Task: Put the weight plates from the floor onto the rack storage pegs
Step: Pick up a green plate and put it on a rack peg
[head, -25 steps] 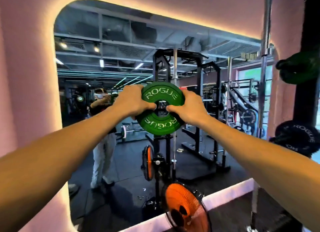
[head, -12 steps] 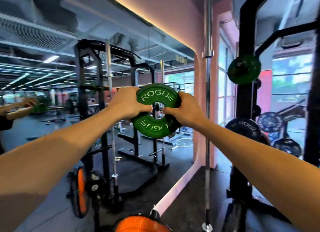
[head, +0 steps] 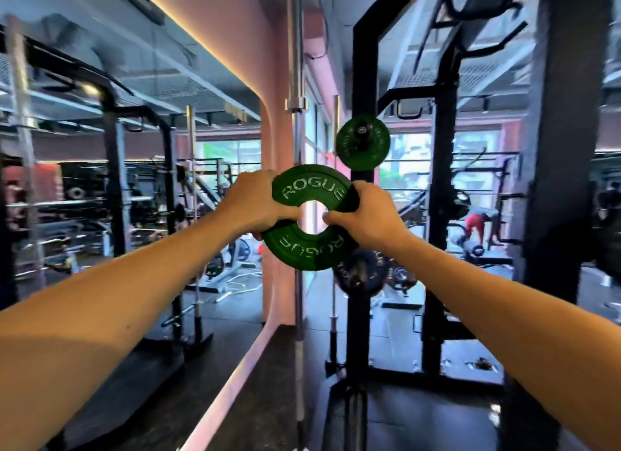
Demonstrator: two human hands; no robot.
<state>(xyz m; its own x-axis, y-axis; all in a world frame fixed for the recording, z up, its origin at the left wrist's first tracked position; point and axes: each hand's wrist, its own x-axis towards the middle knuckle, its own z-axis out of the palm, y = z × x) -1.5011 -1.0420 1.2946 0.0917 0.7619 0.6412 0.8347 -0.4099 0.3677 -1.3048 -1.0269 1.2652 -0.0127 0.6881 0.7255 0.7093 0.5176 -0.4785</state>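
Head | green plate [head: 304,245] upright, face toward camera | left hand [head: 253,203], right hand [head: 364,215] grip its sides

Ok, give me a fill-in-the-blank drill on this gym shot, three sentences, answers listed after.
1. The left hand and the right hand hold one ______-coloured weight plate between them.
2. The word printed in pale letters on the held plate reads ______.
3. The smaller green plate already hanging on the black rack upright sits ______ the held plate in the picture.

Missing words: green; ROGUE; above
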